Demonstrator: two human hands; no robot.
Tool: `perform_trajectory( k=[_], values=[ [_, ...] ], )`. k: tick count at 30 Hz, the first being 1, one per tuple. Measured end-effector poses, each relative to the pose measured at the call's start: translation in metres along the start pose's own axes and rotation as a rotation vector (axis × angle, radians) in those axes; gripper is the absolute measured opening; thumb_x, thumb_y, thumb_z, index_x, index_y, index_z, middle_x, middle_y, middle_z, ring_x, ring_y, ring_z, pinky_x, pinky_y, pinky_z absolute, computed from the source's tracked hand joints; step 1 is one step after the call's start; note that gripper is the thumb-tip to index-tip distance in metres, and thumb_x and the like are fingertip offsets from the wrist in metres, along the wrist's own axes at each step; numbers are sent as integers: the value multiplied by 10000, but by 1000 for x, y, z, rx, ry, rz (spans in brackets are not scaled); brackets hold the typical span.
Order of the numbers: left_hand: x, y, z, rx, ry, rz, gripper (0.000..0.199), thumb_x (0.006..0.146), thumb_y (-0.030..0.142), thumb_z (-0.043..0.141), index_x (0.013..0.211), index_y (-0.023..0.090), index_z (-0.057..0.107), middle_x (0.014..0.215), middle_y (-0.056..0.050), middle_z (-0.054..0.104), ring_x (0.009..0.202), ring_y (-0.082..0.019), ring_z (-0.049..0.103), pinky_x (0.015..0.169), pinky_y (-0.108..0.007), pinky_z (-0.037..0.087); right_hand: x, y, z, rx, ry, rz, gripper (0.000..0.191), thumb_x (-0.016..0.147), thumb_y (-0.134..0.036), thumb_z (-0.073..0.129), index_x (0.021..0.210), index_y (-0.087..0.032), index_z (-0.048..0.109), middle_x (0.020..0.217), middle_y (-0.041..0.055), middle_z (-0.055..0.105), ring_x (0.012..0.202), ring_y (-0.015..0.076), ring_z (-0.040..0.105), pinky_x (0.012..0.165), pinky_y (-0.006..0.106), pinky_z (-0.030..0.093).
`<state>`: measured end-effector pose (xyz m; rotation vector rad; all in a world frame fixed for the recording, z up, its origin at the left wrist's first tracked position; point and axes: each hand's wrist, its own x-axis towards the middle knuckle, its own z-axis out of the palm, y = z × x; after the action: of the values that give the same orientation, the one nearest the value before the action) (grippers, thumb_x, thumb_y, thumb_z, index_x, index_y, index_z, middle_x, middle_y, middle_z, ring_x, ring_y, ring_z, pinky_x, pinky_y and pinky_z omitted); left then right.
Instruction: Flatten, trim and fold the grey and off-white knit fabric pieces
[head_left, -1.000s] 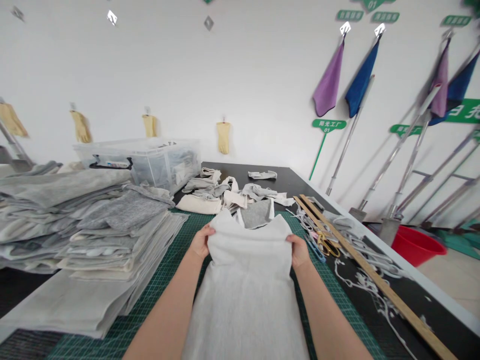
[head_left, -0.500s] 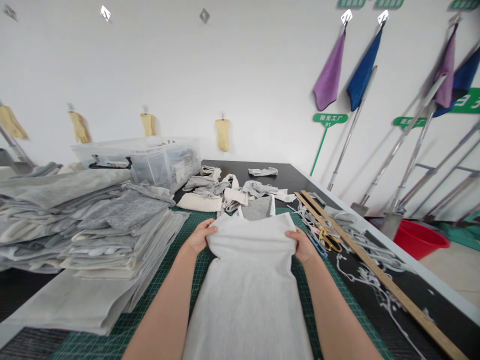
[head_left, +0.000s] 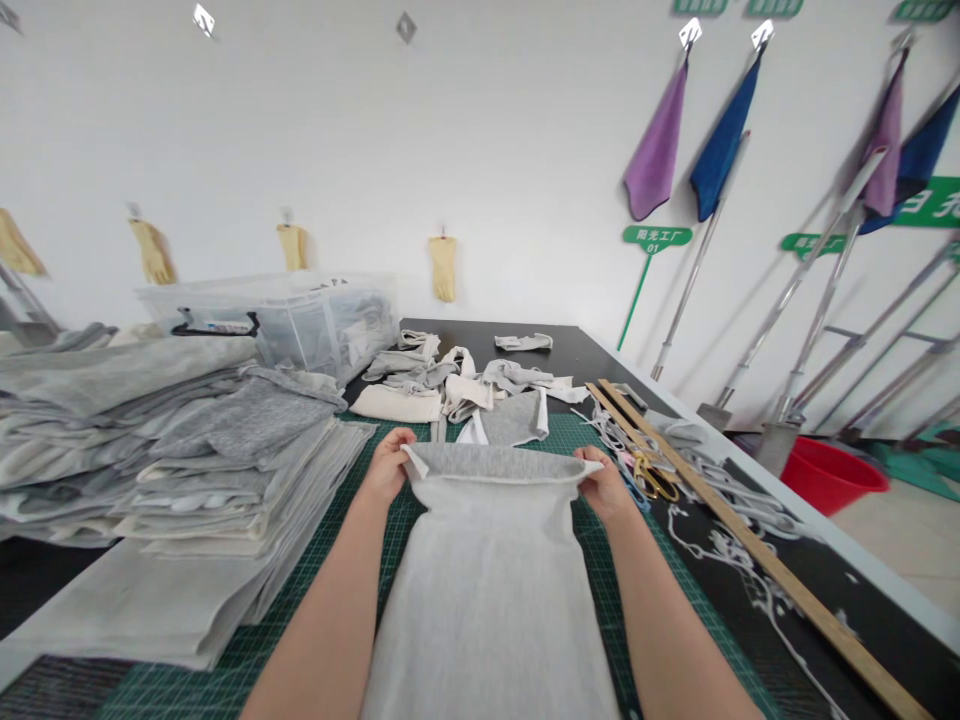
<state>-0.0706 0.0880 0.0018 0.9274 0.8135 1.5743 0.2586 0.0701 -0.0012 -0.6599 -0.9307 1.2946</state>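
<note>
A long light grey fabric piece [head_left: 495, 590] lies over the green cutting mat [head_left: 337, 540], its far edge folded over and showing a darker grey side. My left hand [head_left: 388, 466] pinches the left corner of that edge. The right corner is held between the fingers of my right hand [head_left: 602, 484]. Just beyond the edge lies a grey scrap with white borders [head_left: 514, 418]. Several grey and cream scraps [head_left: 396, 403] are heaped behind it.
Tall stacks of folded grey fabric [head_left: 247, 420] stand at left, before a clear plastic bin [head_left: 300, 325]. At right are wooden strips [head_left: 757, 545], gold-handled scissors [head_left: 654, 482] and white cords [head_left: 765, 590]. A red bucket [head_left: 832, 475] stands beyond the table edge.
The fabric's far edge has turned over toward me, so its darker grey side shows. Both hands still hold the corners. More of the grey scrap behind is visible.
</note>
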Motion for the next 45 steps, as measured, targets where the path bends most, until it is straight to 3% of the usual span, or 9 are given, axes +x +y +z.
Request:
perform_trajectory(
  k=[11, 14, 19, 23, 30, 33, 37, 41, 45],
  values=[
    [-20, 26, -7, -83, -510, -134, 465, 416, 192, 658, 524, 143, 208, 512, 44, 294, 443, -49, 305, 411, -194, 211, -18, -27, 2, -62, -168, 113, 540, 325, -300, 688, 494, -148, 199, 482, -33, 242, 420, 76, 283, 387, 215, 264],
    [-16, 23, 0, -78, -327, -163, 471, 403, 337, 670, 528, 150, 256, 474, 48, 306, 416, -49, 298, 395, -194, 220, -10, -19, 3, -136, 2, 116, 428, 399, -422, 646, 586, -168, 357, 543, -13, 369, 480, 108, 388, 442, 240, 344],
    [1, 3, 4, 102, 321, -162, 306, 494, 292, 602, 715, 151, 444, 668, 0, 490, 564, -89, 445, 509, -215, 356, 7, 6, -2, -406, 347, 144, 416, 606, -487, 483, 870, -177, 402, 801, 59, 483, 652, 160, 491, 583, 318, 421],
    [10, -9, -13, 351, 498, -55, 273, 539, 283, 538, 784, 173, 486, 729, -11, 488, 632, -101, 458, 546, -225, 377, 8, 11, -5, -725, 406, -40, 526, 628, -454, 474, 1069, -195, 352, 1115, 69, 370, 979, 184, 392, 817, 322, 340],
    [16, -18, -22, 581, 414, 14, 219, 532, 259, 560, 730, 163, 562, 683, -26, 523, 631, -124, 462, 595, -247, 362, 0, 19, 8, -1325, -9, -16, 471, 643, -447, 494, 1087, -297, 448, 1249, -11, 260, 1124, 201, 235, 935, 400, 112],
    [11, -16, -12, 784, 135, 192, 347, 559, 273, 572, 903, 229, 558, 1010, -49, 500, 899, -180, 449, 796, -304, 326, -4, 28, 13, -1537, -124, 117, 492, 640, -465, 499, 1107, -330, 424, 1262, -20, 234, 1158, 210, 158, 905, 484, -33],
    [-1, -19, -1, 1129, -187, 131, 341, 582, 363, 564, 917, 301, 563, 1199, -21, 369, 1113, -294, 255, 910, -493, -38, -6, 30, 17, -1712, -100, 229, 610, 698, -532, 362, 1231, -255, 252, 1292, -24, 122, 1181, 198, 55, 880, 524, -61],
    [-7, -24, 3, 1189, -42, 45, 259, 614, 377, 527, 858, 313, 586, 1181, -39, 392, 1122, -318, 223, 830, -506, -187, -7, 24, 17, -1813, 80, 322, 661, 723, -554, 252, 1263, -181, 174, 1300, 27, 82, 1177, 234, 46, 848, 573, -12],
    [-10, -19, 6, 1133, 87, 68, 135, 571, 296, 572, 691, 255, 619, 1032, -80, 511, 1042, -317, 332, 876, -523, -23, -7, 21, 14, -1841, 155, 351, 639, 733, -525, 240, 1254, -157, 210, 1297, 36, 108, 1175, 230, 59, 867, 553, 23]
  ],
)
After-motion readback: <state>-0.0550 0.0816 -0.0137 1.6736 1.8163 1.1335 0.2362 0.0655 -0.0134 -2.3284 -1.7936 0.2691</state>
